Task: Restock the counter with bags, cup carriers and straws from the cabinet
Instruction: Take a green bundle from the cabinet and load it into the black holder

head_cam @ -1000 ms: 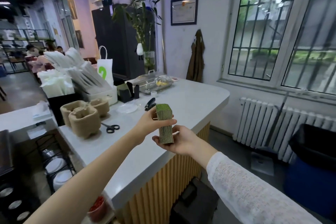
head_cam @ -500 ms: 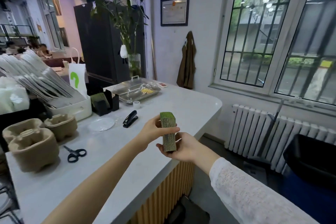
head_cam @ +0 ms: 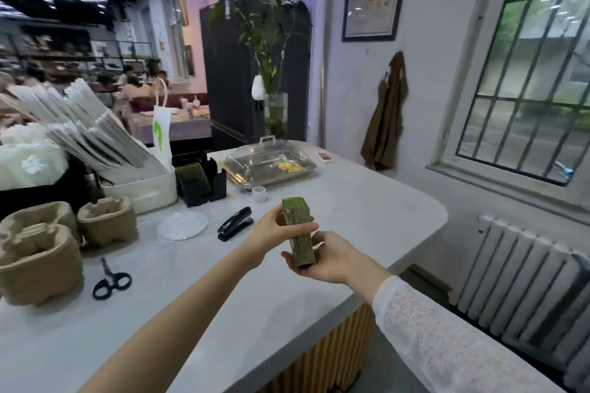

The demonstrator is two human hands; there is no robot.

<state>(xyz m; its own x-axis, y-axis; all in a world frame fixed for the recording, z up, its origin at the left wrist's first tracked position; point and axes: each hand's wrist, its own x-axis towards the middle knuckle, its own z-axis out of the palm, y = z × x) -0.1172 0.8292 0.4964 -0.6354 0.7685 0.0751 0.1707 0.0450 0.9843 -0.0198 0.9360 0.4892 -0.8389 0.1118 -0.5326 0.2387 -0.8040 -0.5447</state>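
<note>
Both hands hold an upright green stack of flat cardboard pieces (head_cam: pixel 298 230) above the white counter (head_cam: pixel 351 201). My left hand (head_cam: pixel 271 228) grips its upper part from the left, thumb across the front. My right hand (head_cam: pixel 329 257) cups its base from the right. Brown pulp cup carriers (head_cam: pixel 38 252) stand stacked at the counter's left, a second stack (head_cam: pixel 107 220) beside them. A white bin (head_cam: pixel 143 185) holds wrapped straws (head_cam: pixel 86 134). A black holder (head_cam: pixel 204 183) contains similar green pieces.
Black scissors (head_cam: pixel 110 279), a black stapler (head_cam: pixel 235 223), a clear lid (head_cam: pixel 183 225), a tape roll (head_cam: pixel 260 194) and a covered metal tray (head_cam: pixel 271 164) lie on the counter. A white paper bag (head_cam: pixel 161 134) stands behind the holder. A radiator (head_cam: pixel 523 271) lines the right wall.
The view has swung and moved closer to the counter. Both hands keep the green stack, now slightly further over the countertop.
</note>
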